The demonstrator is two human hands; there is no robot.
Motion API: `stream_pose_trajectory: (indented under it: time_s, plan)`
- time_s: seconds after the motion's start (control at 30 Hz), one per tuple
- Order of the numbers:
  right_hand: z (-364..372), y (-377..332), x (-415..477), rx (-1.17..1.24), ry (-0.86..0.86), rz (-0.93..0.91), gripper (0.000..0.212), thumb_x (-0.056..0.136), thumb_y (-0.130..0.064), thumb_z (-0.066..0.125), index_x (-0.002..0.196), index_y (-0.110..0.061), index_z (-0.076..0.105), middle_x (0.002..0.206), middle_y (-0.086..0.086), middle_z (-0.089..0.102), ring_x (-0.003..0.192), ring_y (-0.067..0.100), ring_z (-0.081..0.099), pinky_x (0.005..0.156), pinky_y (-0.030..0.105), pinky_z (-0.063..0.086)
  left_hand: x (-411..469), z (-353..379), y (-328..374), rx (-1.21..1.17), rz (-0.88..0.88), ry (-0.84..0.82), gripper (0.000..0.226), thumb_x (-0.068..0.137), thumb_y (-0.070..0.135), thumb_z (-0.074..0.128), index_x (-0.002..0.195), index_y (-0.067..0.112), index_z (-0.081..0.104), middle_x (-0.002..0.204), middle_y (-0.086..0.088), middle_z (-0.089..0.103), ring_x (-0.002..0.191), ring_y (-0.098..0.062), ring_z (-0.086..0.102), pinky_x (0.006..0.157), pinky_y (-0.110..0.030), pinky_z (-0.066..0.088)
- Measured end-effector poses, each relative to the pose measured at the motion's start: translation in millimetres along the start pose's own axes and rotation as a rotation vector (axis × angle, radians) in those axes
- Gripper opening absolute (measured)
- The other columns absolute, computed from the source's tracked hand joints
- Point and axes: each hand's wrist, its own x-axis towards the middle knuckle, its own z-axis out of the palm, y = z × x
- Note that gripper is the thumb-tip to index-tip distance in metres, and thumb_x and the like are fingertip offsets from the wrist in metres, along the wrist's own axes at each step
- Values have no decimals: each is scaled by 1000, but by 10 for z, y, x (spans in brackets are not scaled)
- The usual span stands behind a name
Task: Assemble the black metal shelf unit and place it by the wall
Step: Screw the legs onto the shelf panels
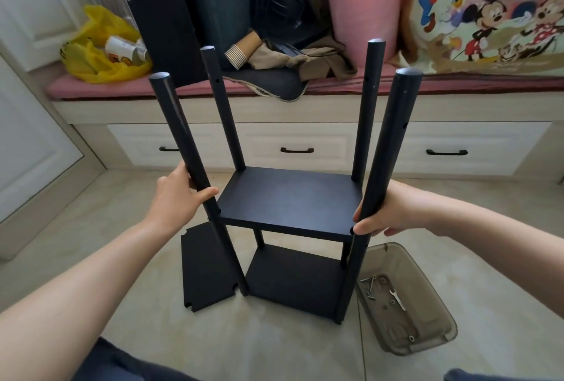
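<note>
The black shelf unit stands upright on the tiled floor, with a middle board and a lower board fixed between four round black posts. My left hand grips the front left post just above the middle board. My right hand grips the front right post at the same height. The two rear posts rise bare above the middle board. A loose black shelf board with notched corners lies flat on the floor left of the unit.
A smoky plastic tray with screws and a small wrench sits on the floor at the right. Behind is a window bench with drawers, a pink cushion, a pink bucket, a yellow bag and another black board leaning upright.
</note>
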Motion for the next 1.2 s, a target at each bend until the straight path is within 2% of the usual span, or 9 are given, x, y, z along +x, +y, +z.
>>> stream_pose_trajectory:
  time_s: [0.27, 0.47, 0.57, 0.63, 0.77, 0.93, 1.1, 1.17, 1.2]
  plan:
    - [-4, -32, -97, -33, -81, -16, 29, 78, -22, 83, 102, -14, 68, 90, 0, 74, 81, 11, 73, 74, 27, 61, -33, 28, 91, 318, -227, -130, 36, 105, 28, 50, 124, -2, 53, 111, -16, 58, 90, -29, 51, 73, -36, 41]
    - [-16, -49, -110, -49, -127, -10, 28, 80, -22, 81, 104, -15, 69, 95, 0, 74, 88, 12, 73, 78, 28, 61, -71, 139, 77, 500, -272, -260, 27, 105, 23, 45, 100, 1, 59, 75, -8, 53, 61, -21, 51, 50, -29, 34]
    - [-38, -58, -91, -65, -157, -5, 28, 81, -23, 81, 106, -16, 70, 98, 0, 74, 90, 12, 72, 80, 28, 61, -27, 149, 75, 514, -276, -257, 33, 103, 25, 47, 79, 6, 57, 74, -8, 62, 64, -25, 59, 55, -30, 46]
    - [-51, -57, -79, -71, -171, -4, 29, 81, -24, 81, 106, -17, 70, 98, -1, 74, 90, 11, 72, 80, 28, 60, -11, 138, 71, 508, -283, -252, 35, 102, 28, 49, 76, 6, 58, 78, -10, 70, 68, -27, 65, 67, -35, 55]
    - [-93, -62, -79, -71, -207, 0, 29, 82, -25, 79, 108, -18, 69, 99, -2, 75, 91, 10, 73, 82, 27, 60, -76, 200, 138, 489, -285, -326, 41, 99, 31, 52, 68, 5, 57, 69, -10, 73, 55, -25, 61, 67, -34, 56]
    - [-132, -82, -78, -88, -214, 2, 31, 82, -26, 80, 110, -19, 68, 102, -1, 74, 91, 10, 72, 83, 27, 59, -391, 547, 447, 614, -15, -225, 26, 99, 36, 48, 94, 12, 54, 90, -7, 63, 87, -33, 63, 71, -35, 48]
    - [-144, -68, -98, -142, -186, -31, 29, 81, -22, 80, 106, -18, 68, 98, -3, 71, 93, 14, 71, 85, 31, 60, -748, 1180, 538, 564, 645, -123, 28, 89, 40, 61, 107, 18, 63, 101, 2, 66, 96, -28, 63, 71, -34, 45]
    - [-132, -53, -97, -178, -153, -63, 29, 79, -19, 81, 106, -18, 68, 100, -2, 72, 93, 15, 70, 82, 31, 60, -778, 1359, 519, 554, 719, -248, 52, 86, 45, 67, 129, 19, 58, 126, -3, 61, 117, -30, 58, 91, -40, 49]
    - [-122, -40, -91, -197, -135, -77, 30, 78, -17, 81, 105, -19, 69, 100, -2, 72, 93, 16, 70, 81, 32, 60, -791, 1417, 521, 556, 694, -340, 66, 90, 48, 65, 146, 21, 44, 147, -5, 48, 136, -31, 45, 109, -46, 41]
